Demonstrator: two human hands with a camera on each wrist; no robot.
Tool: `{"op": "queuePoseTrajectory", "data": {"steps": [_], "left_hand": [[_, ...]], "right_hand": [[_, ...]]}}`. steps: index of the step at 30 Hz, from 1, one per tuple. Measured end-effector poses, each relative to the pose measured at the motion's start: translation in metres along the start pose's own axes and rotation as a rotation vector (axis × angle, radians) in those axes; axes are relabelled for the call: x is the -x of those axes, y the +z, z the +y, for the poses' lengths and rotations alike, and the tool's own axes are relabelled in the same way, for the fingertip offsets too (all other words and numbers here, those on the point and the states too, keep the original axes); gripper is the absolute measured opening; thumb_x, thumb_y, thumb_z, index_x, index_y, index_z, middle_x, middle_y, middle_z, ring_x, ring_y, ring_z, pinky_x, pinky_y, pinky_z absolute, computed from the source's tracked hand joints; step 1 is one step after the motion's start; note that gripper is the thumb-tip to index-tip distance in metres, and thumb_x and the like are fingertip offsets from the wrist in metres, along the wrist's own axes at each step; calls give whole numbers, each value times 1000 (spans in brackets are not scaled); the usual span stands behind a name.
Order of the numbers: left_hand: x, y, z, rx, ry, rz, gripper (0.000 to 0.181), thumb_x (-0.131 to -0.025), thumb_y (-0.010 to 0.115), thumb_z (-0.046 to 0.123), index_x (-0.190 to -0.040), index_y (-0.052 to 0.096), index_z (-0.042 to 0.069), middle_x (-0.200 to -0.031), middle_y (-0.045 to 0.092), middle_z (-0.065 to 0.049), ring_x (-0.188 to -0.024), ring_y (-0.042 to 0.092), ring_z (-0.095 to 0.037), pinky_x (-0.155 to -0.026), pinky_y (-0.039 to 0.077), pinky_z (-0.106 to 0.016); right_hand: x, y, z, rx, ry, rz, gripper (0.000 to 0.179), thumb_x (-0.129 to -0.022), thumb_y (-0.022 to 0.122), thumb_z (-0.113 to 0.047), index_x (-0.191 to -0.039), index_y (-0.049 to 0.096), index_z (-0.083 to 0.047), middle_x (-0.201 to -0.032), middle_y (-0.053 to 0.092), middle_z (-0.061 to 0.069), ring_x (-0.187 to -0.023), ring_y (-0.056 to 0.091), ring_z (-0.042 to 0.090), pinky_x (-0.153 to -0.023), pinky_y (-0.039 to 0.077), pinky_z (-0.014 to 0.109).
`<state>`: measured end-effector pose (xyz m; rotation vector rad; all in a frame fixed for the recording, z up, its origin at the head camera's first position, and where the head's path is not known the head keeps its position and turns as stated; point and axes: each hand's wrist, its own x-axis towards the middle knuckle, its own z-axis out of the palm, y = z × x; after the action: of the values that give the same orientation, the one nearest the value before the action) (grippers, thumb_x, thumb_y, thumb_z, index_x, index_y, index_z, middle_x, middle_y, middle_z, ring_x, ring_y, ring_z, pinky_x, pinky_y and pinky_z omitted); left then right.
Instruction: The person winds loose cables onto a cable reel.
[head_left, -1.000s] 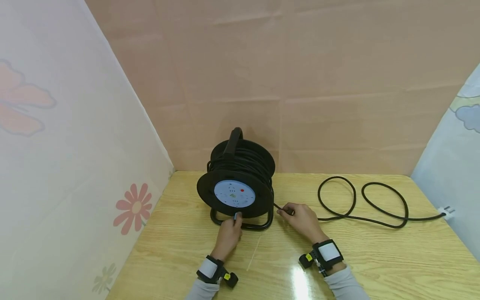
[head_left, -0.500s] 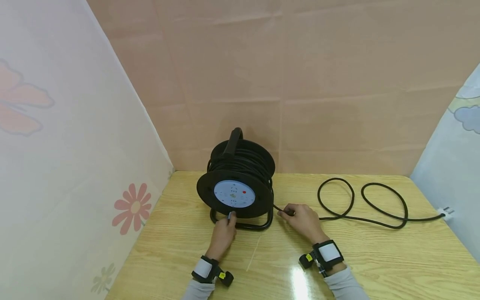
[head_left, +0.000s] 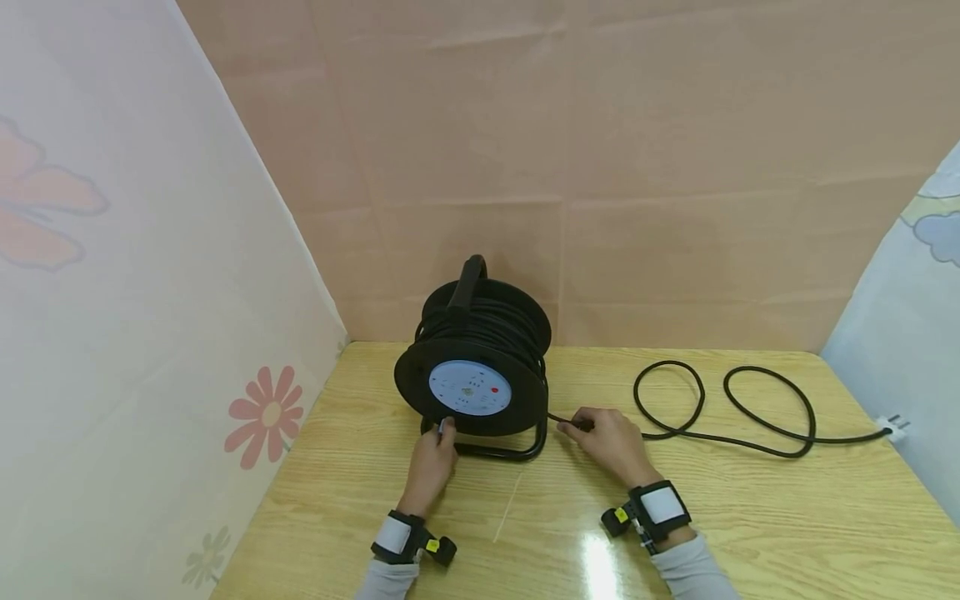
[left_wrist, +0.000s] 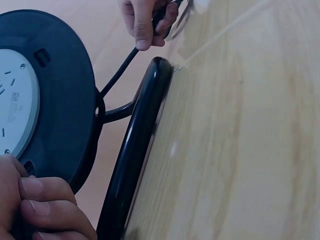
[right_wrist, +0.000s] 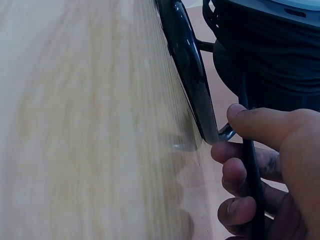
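Observation:
A black cable reel [head_left: 525, 400] with a pale blue socket panel [head_left: 468, 387] stands upright on the table. My left hand [head_left: 431, 467] is at the lower left of its front disc, fingers curled round a small winding knob there, mostly hidden by the hand. In the left wrist view, the curled fingers [left_wrist: 55, 205] lie right at the disc's edge. Just right of the reel, my right hand [head_left: 611, 446] holds the black cord [right_wrist: 253, 175] between thumb and fingers. That cord runs from the wound turns through the hand.
Beyond the right hand, loose cord [head_left: 738, 443] lies in two loops on the wooden table [head_left: 540, 533], ending in a white plug [head_left: 892, 427] at the right edge. The reel's tubular stand [head_left: 498, 453] rests on the table. A brown paper-like wall [head_left: 675, 208] rises behind.
My left hand has moved left along the disc's lower edge, and the socket panel has turned clockwise. The nearer loose loop has shrunk slightly. My right hand stays almost in place.

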<state>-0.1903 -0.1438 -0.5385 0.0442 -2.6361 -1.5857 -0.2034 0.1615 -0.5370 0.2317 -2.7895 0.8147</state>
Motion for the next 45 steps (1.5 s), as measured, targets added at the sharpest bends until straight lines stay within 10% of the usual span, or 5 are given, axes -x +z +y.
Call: {"op": "queuePoseTrajectory", "data": {"steps": [45], "left_hand": [[-6,-33,10,78,-21,110,58,-103,32,53,-65,45,11,-54,43,1,-44,35,-13,-41,27,-25]], "right_hand": [[1,1,7,-33,-32,16,15,-87,71,-35,-90,70,-20,-87,68,-4,-78,61,13,-67,51,39]]}}
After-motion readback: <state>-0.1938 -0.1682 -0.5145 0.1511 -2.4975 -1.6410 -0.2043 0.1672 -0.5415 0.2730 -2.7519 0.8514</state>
